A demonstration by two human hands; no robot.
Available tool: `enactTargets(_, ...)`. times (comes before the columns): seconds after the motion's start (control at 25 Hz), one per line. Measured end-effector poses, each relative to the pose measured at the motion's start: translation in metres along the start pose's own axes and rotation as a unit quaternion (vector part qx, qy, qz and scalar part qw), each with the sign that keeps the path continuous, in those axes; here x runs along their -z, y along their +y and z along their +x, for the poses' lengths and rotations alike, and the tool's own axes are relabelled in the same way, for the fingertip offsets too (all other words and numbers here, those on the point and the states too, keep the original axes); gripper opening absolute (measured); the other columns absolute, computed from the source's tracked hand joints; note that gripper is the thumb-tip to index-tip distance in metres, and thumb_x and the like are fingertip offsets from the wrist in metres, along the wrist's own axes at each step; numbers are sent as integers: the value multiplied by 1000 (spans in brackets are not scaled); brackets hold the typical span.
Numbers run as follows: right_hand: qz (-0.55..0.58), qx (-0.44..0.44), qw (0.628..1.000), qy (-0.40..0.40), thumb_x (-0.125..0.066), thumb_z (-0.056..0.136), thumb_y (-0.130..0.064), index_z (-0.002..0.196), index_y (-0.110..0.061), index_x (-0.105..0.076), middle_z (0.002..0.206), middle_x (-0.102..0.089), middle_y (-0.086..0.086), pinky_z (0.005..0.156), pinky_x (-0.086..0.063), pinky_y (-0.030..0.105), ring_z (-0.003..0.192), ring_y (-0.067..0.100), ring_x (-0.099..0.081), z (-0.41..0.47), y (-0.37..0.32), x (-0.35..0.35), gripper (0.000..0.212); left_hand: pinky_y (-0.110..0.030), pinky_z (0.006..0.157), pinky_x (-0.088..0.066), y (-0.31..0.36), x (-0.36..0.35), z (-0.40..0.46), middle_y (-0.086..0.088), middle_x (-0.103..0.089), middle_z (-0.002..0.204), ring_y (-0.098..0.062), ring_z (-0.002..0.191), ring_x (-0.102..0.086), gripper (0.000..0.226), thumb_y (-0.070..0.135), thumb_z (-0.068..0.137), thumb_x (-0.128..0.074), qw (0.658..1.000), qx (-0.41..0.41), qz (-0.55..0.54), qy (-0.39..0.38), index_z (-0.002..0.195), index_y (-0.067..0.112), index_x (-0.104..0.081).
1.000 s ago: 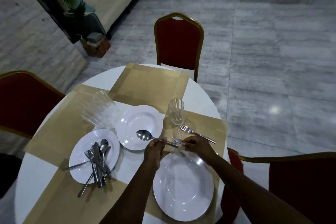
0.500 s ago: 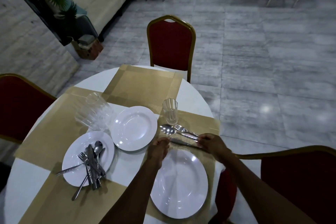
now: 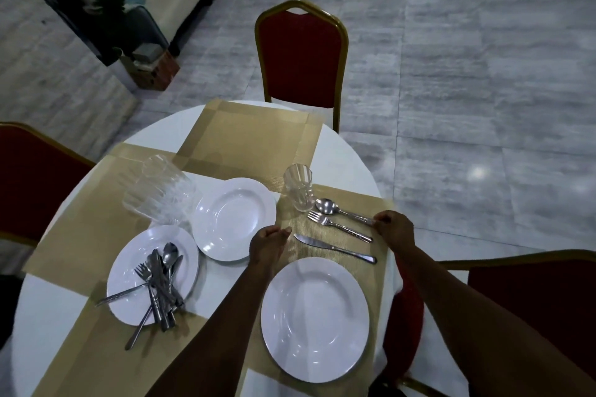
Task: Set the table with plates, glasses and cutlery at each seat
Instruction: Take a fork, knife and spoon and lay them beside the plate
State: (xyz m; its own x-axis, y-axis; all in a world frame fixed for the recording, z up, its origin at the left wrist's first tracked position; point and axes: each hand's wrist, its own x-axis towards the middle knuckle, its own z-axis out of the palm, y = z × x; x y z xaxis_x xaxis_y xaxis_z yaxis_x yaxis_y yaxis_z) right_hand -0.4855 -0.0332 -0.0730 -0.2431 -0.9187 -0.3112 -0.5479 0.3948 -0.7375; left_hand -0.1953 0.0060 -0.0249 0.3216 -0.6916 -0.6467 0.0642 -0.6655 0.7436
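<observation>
Under the right hand [image 3: 394, 225], in the head view, the handle end of a spoon [image 3: 342, 210] is pinched between curled fingertips, probably so the spoon can be squared up with its neighbours. Its bowl points away toward a single upright glass [image 3: 298, 192], which stands just beyond the cutlery at the far corner of the placemat [image 3: 382, 255]. Just on the near side of the spoon lies a fork [image 3: 338, 226], and nearer again a table knife [image 3: 335, 248], all three roughly parallel with handles toward the right hand and tips toward the left hand. Nearest of all on this mat sits a white plate [image 3: 314, 319], bare, so this seat looks almost finished, though the cutlery lies beyond the plate, not beside it.

The left hand [image 3: 269, 243] holds nothing; its fingers are loosely curled and it hovers just off the knife tip, between that tip and a second plate [image 3: 235, 217], apparently free to fetch the next piece.

Farther out from the left hand, a third plate [image 3: 151, 274] carries a heap of spare cutlery [image 3: 158, 284], forks, spoons and knives crossed over one another, serving as the supply pile. Beyond that, a cluster of clear glasses [image 3: 158, 195] waits, blurred, so their count cannot be told.

Three more placemats lie bare on the round white table [image 3: 348, 151], with red chairs [image 3: 301, 55] around it, so I judge most seats are yet to be set.
</observation>
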Motion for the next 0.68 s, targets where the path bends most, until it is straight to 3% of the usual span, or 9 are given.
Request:
enactTargets(0.08, -65, 58, 996, 15, -70, 78, -12, 86, -7, -72, 86, -71, 10, 73, -37, 24, 86, 25, -63, 0, -2, -2, 10, -41, 91, -54, 10, -6, 5, -12, -71, 108, -26, 92, -66, 53, 39, 62, -79, 997, -33, 61, 14, 106, 13, -66)
enactTargets(0.16, -104, 69, 992, 20, -69, 77, -12, 95, -8, -70, 94, -66, 14, 75, -39, 28, 92, 29, -61, -1, 3, -5, 18, -34, 92, -52, 25, -15, 9, -5, -65, 120, -24, 107, -62, 54, 29, 72, -79, 988, -83, 127, 22, 118, 11, -58)
enactTargets(0.24, -140, 87, 986, 22, -60, 79, -21, 103, -10, -67, 104, -63, 14, 84, -42, 31, 100, 32, -58, -5, 12, -10, 26, -27, 90, -46, 42, -25, 14, -3, -58, 128, -23, 115, -57, 64, 25, 74, -80, 974, -135, 179, 27, 129, 10, -50)
enactTargets(0.36, -201, 141, 969, -37, -49, 88, -36, 126, -9, -56, 137, -51, 18, 102, -40, 42, 127, 37, -46, -19, 16, -25, 47, -29, 93, -46, 58, -40, 29, -8, -52, 137, -25, 121, -54, 84, 25, 67, -85, 960, -189, 208, 13, 137, 10, -41)
enactTargets(0.48, -284, 160, 941, -95, -36, 91, -50, 139, -8, -41, 150, -36, 17, 102, -40, 50, 137, 39, -34, -30, 9, -39, 64, -30, 95, -47, 63, -48, 41, -5, -56, 134, -23, 120, -56, 87, 31, 63, -87, 945, -206, 254, -9, 136, 14, -42)
enactTargets(0.68, -300, 136, 937, -113, -25, 90, -53, 138, -5, -42, 147, -39, 19, 101, -42, 53, 135, 41, -36, -35, -2, -48, 70, -29, 90, -52, 64, -45, 51, -3, -66, 122, -21, 108, -64, 74, 33, 64, -86, 943, -221, 248, 22, 127, 15, -51)
